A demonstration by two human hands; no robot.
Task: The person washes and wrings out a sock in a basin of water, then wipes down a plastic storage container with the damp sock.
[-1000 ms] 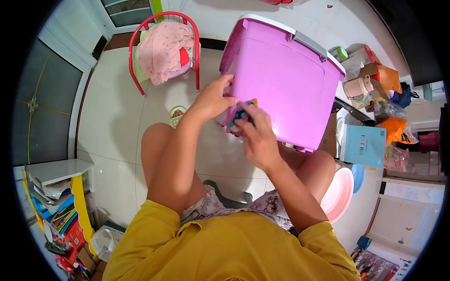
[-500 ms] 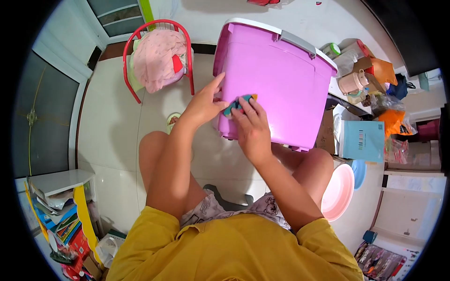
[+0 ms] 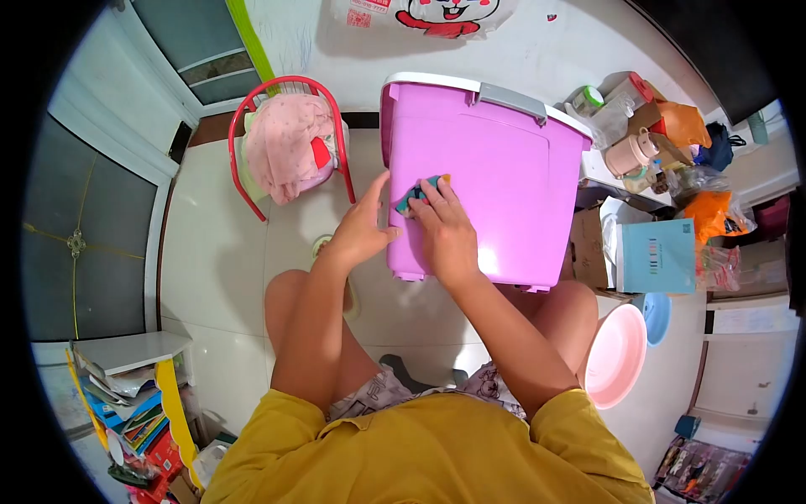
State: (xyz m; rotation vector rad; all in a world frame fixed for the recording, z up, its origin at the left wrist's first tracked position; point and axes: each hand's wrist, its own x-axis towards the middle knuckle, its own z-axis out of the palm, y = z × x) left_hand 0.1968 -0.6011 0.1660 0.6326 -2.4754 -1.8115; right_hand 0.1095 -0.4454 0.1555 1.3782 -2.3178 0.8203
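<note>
A large pink-purple plastic bin (image 3: 495,185) with a white rim and grey handle rests tilted in front of my knees, its flat side toward me. My right hand (image 3: 445,231) presses a small multicoloured cloth (image 3: 417,195) against the bin's side near its left edge, fingers bent over it. At the bin's left edge is my left hand (image 3: 363,227), thumb and fingers spread, the thumb near the bin's surface. Nothing shows in its grasp.
A red-framed chair (image 3: 342,151) with pink fabric (image 3: 290,147) stands at upper left. To the right are a light-blue box (image 3: 659,256), a pink basin (image 3: 617,357), a blue basin (image 3: 656,317) and a beige jug (image 3: 630,155). A bookshelf (image 3: 172,403) stands lower left.
The view has tilted up, so the bin appears lower and more of the wall shows. My right hand and the cloth have shifted slightly left on the bin. My left hand has opened wider.
</note>
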